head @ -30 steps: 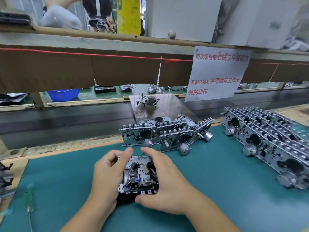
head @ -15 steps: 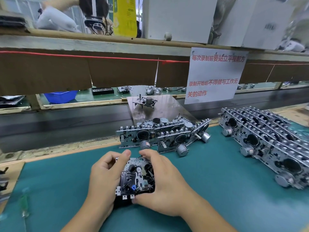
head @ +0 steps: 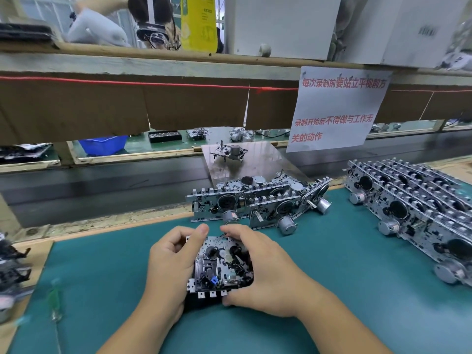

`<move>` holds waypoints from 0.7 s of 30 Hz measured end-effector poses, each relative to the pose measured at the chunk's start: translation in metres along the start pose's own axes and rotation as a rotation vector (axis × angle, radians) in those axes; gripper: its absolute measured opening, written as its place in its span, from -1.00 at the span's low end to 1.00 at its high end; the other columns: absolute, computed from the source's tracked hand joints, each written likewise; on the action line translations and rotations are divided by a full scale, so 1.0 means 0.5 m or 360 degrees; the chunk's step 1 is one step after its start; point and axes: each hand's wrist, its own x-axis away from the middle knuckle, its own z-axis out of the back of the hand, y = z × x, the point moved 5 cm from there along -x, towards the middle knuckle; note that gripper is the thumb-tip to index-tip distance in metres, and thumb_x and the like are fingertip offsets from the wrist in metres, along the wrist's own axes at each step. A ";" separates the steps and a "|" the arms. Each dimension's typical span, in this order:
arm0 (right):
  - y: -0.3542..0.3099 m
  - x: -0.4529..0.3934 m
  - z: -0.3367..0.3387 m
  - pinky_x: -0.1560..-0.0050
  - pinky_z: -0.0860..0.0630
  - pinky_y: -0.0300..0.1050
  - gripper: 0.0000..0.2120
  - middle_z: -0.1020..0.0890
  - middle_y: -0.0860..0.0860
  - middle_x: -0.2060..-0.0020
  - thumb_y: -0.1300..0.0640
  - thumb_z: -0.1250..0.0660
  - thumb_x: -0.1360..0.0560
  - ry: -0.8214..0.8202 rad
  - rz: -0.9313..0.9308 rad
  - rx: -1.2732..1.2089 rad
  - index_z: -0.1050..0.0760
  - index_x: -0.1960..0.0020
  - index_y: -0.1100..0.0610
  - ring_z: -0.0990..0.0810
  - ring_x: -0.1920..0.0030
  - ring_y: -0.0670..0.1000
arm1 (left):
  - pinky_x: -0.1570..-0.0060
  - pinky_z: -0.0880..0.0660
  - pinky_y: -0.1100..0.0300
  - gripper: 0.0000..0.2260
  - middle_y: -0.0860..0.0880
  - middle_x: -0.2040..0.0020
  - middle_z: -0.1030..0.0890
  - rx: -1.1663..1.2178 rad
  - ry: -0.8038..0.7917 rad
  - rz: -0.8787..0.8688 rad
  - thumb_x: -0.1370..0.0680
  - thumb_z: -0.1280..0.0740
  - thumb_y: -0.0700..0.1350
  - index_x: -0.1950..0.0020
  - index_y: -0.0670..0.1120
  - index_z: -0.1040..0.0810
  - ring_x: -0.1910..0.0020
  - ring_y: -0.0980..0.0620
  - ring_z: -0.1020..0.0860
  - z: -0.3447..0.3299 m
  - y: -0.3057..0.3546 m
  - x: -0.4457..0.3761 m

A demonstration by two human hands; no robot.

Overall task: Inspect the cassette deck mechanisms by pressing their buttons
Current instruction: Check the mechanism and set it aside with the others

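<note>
A: Head view, quick. What have I got in hand?

B: One cassette deck mechanism (head: pixel 221 267), held between both hands just above the green mat (head: pixel 357 290). My left hand (head: pixel 169 267) grips its left edge, fingers curled round the far corner. My right hand (head: pixel 268 274) wraps the right side, thumb under the near edge by the row of button tabs (head: pixel 208 293).

A: Step?

B: Mid-inspection, I'd say; this unit is under test, buttons facing me. Can't tell whether any tab is actually pressed down.

A: The other units?

B: Small pile of mechanisms (head: pixel 258 203) just beyond my fingertips, long stacked row (head: pixel 413 213) well off to the right of my right hand. One on a metal plate (head: pixel 245 162) further back.

A: Next?

B: Probably thumb along the tabs one by one, left grip staying firm so the deck doesn't tilt.
</note>
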 end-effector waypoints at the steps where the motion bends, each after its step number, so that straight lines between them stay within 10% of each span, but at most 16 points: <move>1: 0.001 0.002 -0.001 -0.43 -0.25 -0.24 0.08 -0.28 -0.38 -0.39 -0.14 -0.61 -0.20 -0.0034 0.0005 -0.0034 0.01 -0.48 -0.41 -0.20 -0.41 -0.32 | 0.07 -0.50 -0.31 -0.57 -0.42 0.18 -0.53 0.0002 -0.0002 0.0006 -0.31 -0.54 0.26 0.20 -0.11 -0.63 0.19 -0.15 -0.49 0.001 -0.001 -0.001; 5: 0.009 0.013 -0.001 -0.42 -0.01 -0.38 0.17 -0.04 -0.43 -0.49 -0.11 -0.60 -0.25 -0.0186 0.0063 -0.0059 0.18 -0.53 -0.43 0.08 -0.49 -0.39 | 0.05 -0.44 -0.09 -0.66 -0.15 0.24 -0.55 0.0042 0.0014 -0.0003 -0.40 -0.59 0.15 0.20 -0.11 -0.65 0.19 -0.07 -0.47 0.005 -0.003 -0.004; 21: 0.024 0.018 0.024 -0.46 -0.21 -0.27 0.04 -0.25 -0.40 -0.45 0.14 -0.59 -0.32 -0.0172 -0.0064 -0.0148 -0.04 -0.52 -0.40 -0.16 -0.45 -0.39 | 0.07 -0.56 -0.13 -0.70 -0.22 0.17 -0.64 0.0184 -0.0127 0.0271 -0.36 -0.54 0.13 0.15 -0.09 -0.69 0.17 -0.16 -0.58 0.000 -0.002 -0.002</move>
